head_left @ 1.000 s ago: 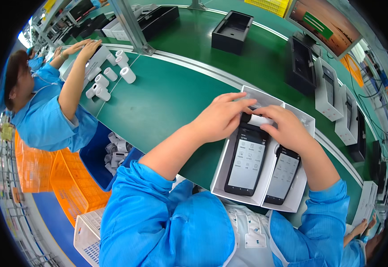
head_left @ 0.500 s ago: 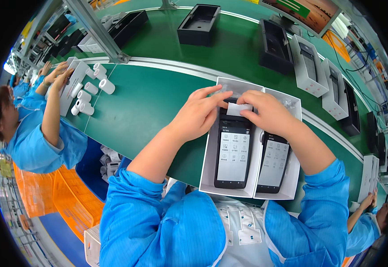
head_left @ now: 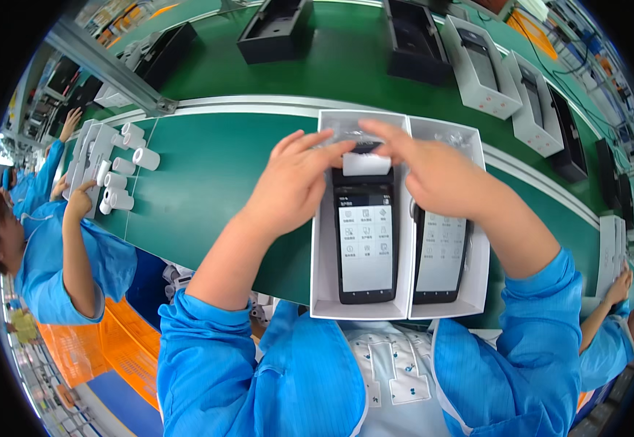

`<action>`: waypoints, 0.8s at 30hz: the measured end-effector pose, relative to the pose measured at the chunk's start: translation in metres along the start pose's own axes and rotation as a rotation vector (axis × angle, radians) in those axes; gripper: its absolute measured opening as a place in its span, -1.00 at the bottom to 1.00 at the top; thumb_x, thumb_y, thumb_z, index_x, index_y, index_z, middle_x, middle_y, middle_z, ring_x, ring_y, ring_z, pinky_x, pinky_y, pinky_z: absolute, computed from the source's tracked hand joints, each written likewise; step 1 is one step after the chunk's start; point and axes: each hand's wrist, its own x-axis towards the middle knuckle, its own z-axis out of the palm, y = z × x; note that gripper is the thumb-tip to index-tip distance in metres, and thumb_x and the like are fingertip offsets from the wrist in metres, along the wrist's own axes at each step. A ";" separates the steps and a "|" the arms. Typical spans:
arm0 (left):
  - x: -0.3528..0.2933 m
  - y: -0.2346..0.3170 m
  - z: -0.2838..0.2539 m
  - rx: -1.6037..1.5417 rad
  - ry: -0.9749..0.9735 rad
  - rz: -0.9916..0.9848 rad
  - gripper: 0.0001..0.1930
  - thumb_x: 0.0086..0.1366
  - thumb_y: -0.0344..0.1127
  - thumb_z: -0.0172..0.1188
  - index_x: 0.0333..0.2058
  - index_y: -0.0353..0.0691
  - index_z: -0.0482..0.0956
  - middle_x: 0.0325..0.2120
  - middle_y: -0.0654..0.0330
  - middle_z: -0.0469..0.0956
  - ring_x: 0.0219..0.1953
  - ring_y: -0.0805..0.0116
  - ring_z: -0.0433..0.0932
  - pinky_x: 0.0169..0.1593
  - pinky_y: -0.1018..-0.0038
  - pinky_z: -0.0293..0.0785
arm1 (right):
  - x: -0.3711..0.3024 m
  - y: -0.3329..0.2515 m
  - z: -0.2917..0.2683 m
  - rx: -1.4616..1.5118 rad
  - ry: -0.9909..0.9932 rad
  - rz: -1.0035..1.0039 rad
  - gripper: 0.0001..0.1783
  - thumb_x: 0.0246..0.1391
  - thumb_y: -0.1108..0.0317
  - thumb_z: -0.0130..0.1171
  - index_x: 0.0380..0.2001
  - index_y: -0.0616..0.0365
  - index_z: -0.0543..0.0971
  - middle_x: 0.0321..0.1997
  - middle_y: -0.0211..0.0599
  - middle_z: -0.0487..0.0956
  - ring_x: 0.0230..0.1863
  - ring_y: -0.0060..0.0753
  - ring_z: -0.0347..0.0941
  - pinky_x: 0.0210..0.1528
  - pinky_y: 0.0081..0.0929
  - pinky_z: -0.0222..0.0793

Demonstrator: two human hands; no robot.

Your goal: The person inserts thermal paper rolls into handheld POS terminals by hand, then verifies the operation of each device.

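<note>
Two white open boxes stand side by side before me, a left box (head_left: pixel 323 280) and a right box (head_left: pixel 471 291). In the left box lies a black handheld terminal (head_left: pixel 366 240) with a lit icon screen. A white paper slip (head_left: pixel 366 165) sticks out at its top end. My left hand (head_left: pixel 291 178) reaches over the box's left wall, fingers apart, fingertips at the terminal's top. From the right, my right hand (head_left: pixel 437 175) reaches over the same end, fingers stretched and somewhat blurred, gripping nothing visible. It partly covers a second lit terminal (head_left: pixel 438 255) in the right box.
White paper rolls (head_left: pixel 146 158) lie at the left beside a co-worker (head_left: pixel 58 247) in blue. Beyond the metal rail (head_left: pixel 251 103) stand black trays (head_left: pixel 277 33) and white boxes (head_left: pixel 481 65) with devices. An orange crate (head_left: pixel 124 335) is at the lower left.
My right fingers have let go of the paper slip and spread above the terminal's top. The view has shifted, so the boxes appear further left. The co-worker's arms at the left have moved.
</note>
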 end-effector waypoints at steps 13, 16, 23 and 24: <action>-0.065 0.042 -0.017 0.072 0.104 -0.165 -0.68 0.15 -0.42 0.16 -0.09 -0.09 0.63 0.27 -0.06 0.24 0.38 -0.24 0.01 0.34 -0.04 0.04 | -0.110 0.031 -0.001 -0.263 0.414 -0.054 -0.46 -0.26 0.72 -0.11 -0.16 0.09 0.57 -0.10 -0.32 0.61 0.18 -0.18 0.42 0.39 0.13 0.03; -0.053 0.056 -0.013 0.128 -0.014 -0.168 -0.69 0.20 -0.31 0.18 -0.06 0.01 0.65 0.35 -0.06 0.10 0.43 -0.22 -0.13 0.35 -0.06 -0.01 | -0.107 0.026 0.013 -0.210 0.384 -0.121 -0.49 -0.27 0.72 -0.11 -0.21 0.10 0.58 -0.14 -0.32 0.62 0.17 -0.18 0.43 0.39 0.16 0.00; -0.043 0.067 -0.017 0.262 -0.267 -0.213 -0.63 0.26 -0.18 0.18 0.06 0.10 0.60 0.41 -0.07 -0.05 0.43 -0.27 -0.18 0.35 -0.07 -0.01 | -0.107 0.023 0.017 -0.252 0.285 -0.114 -0.61 -0.27 0.72 -0.11 -0.39 0.11 0.58 -0.35 -0.28 0.64 0.18 -0.17 0.46 0.40 0.29 -0.09; -0.043 0.067 -0.018 0.274 -0.316 -0.212 -0.60 0.26 -0.17 0.18 0.09 0.12 0.57 0.41 -0.10 -0.08 0.43 -0.28 -0.18 0.35 -0.07 -0.01 | -0.108 0.023 0.018 -0.255 0.291 -0.119 -0.61 -0.27 0.72 -0.11 -0.39 0.11 0.58 -0.35 -0.28 0.64 0.18 -0.17 0.46 0.40 0.29 -0.09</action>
